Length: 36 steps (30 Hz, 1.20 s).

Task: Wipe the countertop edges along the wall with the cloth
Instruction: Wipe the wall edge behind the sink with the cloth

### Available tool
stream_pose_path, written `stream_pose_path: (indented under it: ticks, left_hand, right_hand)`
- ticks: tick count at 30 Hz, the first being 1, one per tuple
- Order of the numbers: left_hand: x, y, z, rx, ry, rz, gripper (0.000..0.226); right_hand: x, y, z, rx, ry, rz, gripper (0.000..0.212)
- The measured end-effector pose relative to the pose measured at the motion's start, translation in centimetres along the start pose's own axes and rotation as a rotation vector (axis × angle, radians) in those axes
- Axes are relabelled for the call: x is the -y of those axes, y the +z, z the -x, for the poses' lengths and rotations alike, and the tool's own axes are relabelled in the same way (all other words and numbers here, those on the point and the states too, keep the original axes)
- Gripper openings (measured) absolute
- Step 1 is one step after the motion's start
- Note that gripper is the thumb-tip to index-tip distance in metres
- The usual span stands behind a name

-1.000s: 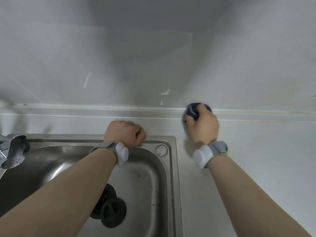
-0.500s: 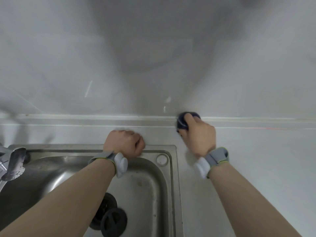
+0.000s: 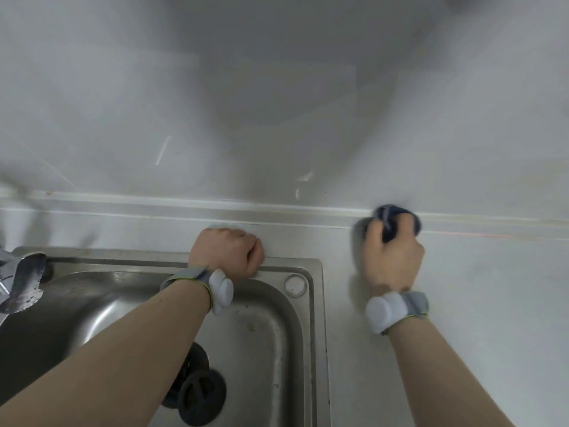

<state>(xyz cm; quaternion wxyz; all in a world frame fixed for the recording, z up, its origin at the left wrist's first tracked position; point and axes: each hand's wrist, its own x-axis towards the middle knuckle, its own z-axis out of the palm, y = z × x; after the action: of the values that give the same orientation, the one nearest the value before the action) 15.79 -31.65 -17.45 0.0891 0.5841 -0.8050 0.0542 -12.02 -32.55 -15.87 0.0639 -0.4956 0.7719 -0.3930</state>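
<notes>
A dark blue cloth [image 3: 388,214] is bunched up against the raised back edge of the white countertop [image 3: 477,288], where it meets the wall. My right hand [image 3: 391,257] grips the cloth and presses it onto that edge; most of the cloth is hidden under my fingers, and the hand is blurred. My left hand [image 3: 228,252] is a closed fist holding nothing, resting on the countertop strip just behind the sink's back rim. Both wrists wear grey bands with white pods.
A stainless steel sink [image 3: 303,334] fills the lower left, with a black drain strainer [image 3: 200,396] at its bottom and a metal tap [image 3: 23,282] at the far left. A glossy white wall [image 3: 277,103] rises behind the edge strip.
My right hand has slid the cloth to the right along the back edge, after being further left half a second ago. My left fist has stayed at the sink's back rim.
</notes>
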Motion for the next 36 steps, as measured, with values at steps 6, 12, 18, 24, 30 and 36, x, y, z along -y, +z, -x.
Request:
stream_pose_path:
  ticks: [6,12,18,24,30,36]
  left_hand:
    - [-0.1,-0.2,-0.2,0.009,0.023,-0.011,0.039]
    - [-0.2,-0.4,0.0,-0.002,0.035,-0.012,0.039]
    - [-0.2,-0.2,0.1,-0.016,0.007,0.011,0.039]
    - [-0.1,0.0,0.1,0.013,-0.003,0.015,0.039]
    - [0.0,0.2,0.1,0.005,-0.010,0.015,0.041]
    - [-0.1,0.0,0.1,-0.011,-0.001,0.015,0.040]
  right_hand:
    - [7.9,4.4,6.6,0.263,-0.233,-0.059,0.008]
    - [9.5,6.0,6.9,0.368,-0.563,0.072,0.012]
    - [2.9,3.0,2.9,0.238,-0.611,0.232,0.010]
    - [-1.5,-0.9,0.1,0.143,-0.278,0.253,0.009]
    - [2.7,0.9,2.5,0.185,-0.038,0.030,0.006]
    - [8.4,6.2,6.9,0.244,-0.360,0.039,0.008]
